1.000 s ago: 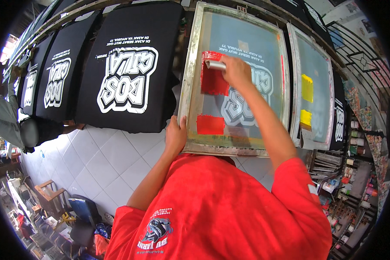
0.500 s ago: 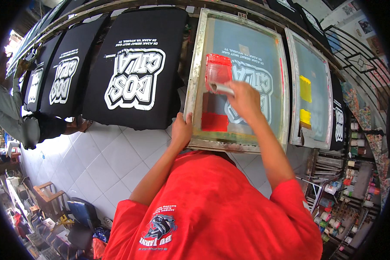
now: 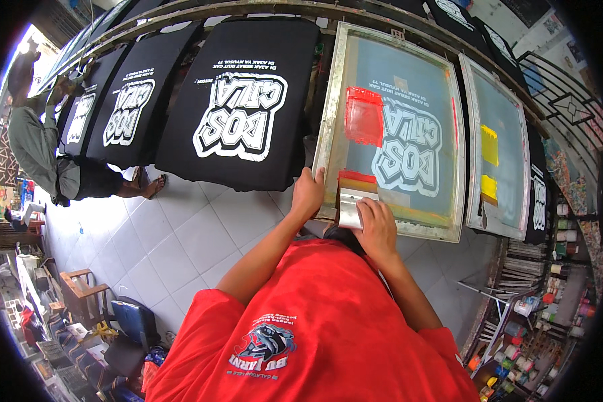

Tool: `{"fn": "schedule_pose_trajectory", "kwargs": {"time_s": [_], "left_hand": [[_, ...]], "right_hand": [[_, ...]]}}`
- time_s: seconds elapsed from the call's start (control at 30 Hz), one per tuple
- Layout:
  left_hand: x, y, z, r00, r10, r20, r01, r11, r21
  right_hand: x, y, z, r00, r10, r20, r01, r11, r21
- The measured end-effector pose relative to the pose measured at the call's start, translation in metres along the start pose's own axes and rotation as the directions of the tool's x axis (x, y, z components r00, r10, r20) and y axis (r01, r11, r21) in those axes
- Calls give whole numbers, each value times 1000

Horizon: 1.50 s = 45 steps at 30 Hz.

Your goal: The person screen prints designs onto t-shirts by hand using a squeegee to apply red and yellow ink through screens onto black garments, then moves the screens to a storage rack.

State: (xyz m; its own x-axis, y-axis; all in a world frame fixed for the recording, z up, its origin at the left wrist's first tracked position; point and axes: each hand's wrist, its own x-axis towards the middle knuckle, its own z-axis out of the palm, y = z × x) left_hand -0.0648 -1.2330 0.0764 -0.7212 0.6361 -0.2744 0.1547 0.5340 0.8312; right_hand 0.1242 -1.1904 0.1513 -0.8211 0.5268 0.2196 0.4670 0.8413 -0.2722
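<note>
In front of me a screen-printing frame (image 3: pixel 458 167) lies over a black shirt, whose white lettering shows through the mesh. My left hand (image 3: pixel 307 194) is closed round the frame's near left edge. My right hand (image 3: pixel 376 229) grips a squeegee (image 3: pixel 350 210) with a pale metal-looking handle, close to the frame's near side. A band of red ink (image 3: pixel 357 177) lies just beyond the squeegee. Farther up the mesh is a red ink patch (image 3: pixel 364 119), left of the lettering. The squeegee's blade edge is partly hidden.
A second screen frame (image 3: pixel 474 147) with yellow ink patches stands to the right. Black printed shirts (image 3: pixel 181 154) lie in a row on the left. Another person (image 3: pixel 43 144) stands at the far left. Paint pots (image 3: pixel 516 335) fill shelves at lower right; a chair (image 3: pixel 130 321) stands lower left.
My right hand has drawn the squeegee toward me, from the middle of the mesh to its near side. My left hand keeps its hold. The whole view has shifted slightly.
</note>
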Motion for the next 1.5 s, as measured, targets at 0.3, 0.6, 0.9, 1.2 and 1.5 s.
{"fn": "schedule_pose_trajectory", "kwargs": {"time_s": [0.3,0.6,0.9,1.2,1.5], "left_hand": [[-2,2,2,1000,-6,-23,6,1000,4],[-1,4,-2,1000,-18,-15,19,997,70],[-5,18,-5,995,49,-84,-44,997,64],[-30,12,-55,991,62,-117,-53,995,82],[13,-81,-240,960,90,-265,-51,988,149]], "right_hand": [[-27,23,-15,982,155,-108,-140,982,130],[-137,193,-61,439,867,-237,-861,481,164],[-152,263,-33,424,875,-234,-722,482,496],[-126,194,-80,499,851,-164,-706,509,492],[-34,39,-11,684,728,-44,-597,593,541]]}}
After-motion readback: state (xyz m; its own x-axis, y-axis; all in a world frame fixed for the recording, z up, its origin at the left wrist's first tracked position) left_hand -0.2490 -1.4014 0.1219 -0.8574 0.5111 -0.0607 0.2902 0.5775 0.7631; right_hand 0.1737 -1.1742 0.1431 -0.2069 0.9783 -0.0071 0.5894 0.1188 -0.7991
